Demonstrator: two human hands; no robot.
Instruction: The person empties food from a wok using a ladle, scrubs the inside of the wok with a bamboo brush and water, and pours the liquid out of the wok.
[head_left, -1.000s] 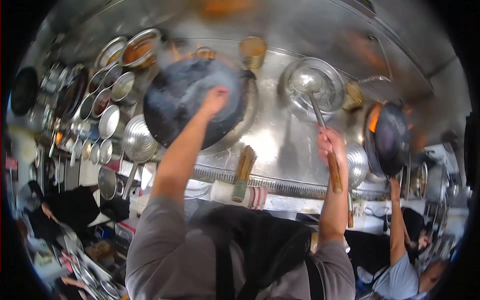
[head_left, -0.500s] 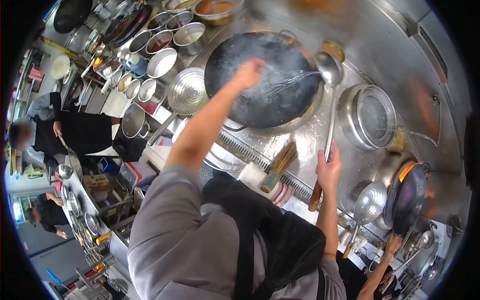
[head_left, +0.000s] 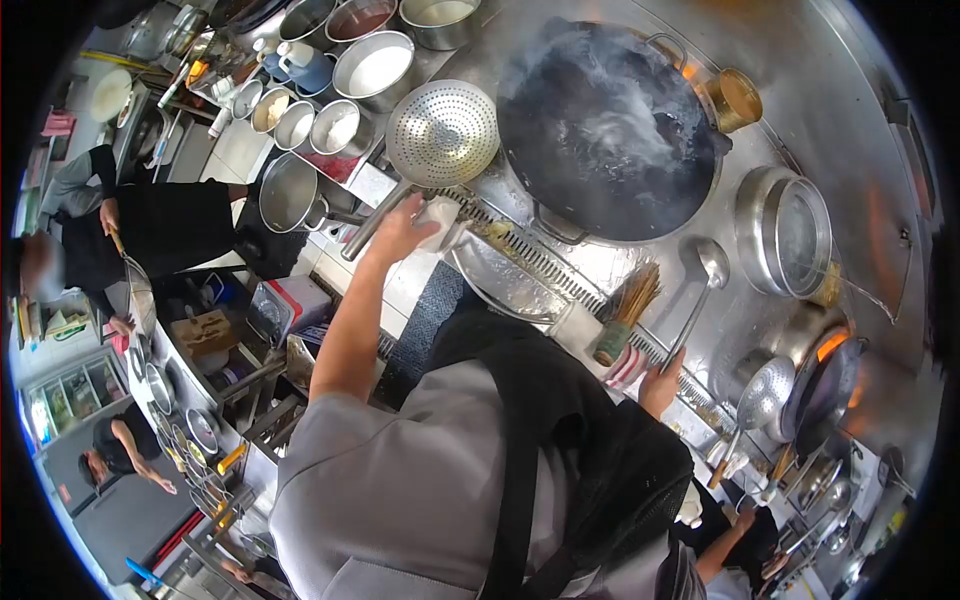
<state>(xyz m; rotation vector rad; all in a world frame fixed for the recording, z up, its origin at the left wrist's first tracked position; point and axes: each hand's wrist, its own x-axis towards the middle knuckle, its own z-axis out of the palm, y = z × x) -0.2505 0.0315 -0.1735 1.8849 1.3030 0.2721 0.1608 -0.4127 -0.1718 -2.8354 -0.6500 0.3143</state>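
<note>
My left hand (head_left: 400, 232) is by the long handle of a large perforated strainer (head_left: 442, 133), its fingers closed around a folded white cloth (head_left: 440, 220). My right hand (head_left: 660, 386) grips a ladle (head_left: 698, 302) by its handle, the bowl end pointing up and away over the steel stove top. Its grip end is hidden behind my hand and body. A big black wok (head_left: 610, 140) sits on the burner ahead, giving off steam. Between it and my right hand lies a bamboo wok brush (head_left: 628, 313).
Metal pots of ingredients (head_left: 372, 68) stand at the upper left. A round steel water container (head_left: 785, 232) is right of the wok. Farther right are a second skimmer (head_left: 766, 393) and another wok (head_left: 820, 390) above a flame. Co-workers (head_left: 150, 235) stand at left and lower right.
My left hand has moved from over the wok to the cloth beside the strainer handle. The right hand and ladle have come lower and closer to my body. The whole view has shifted.
</note>
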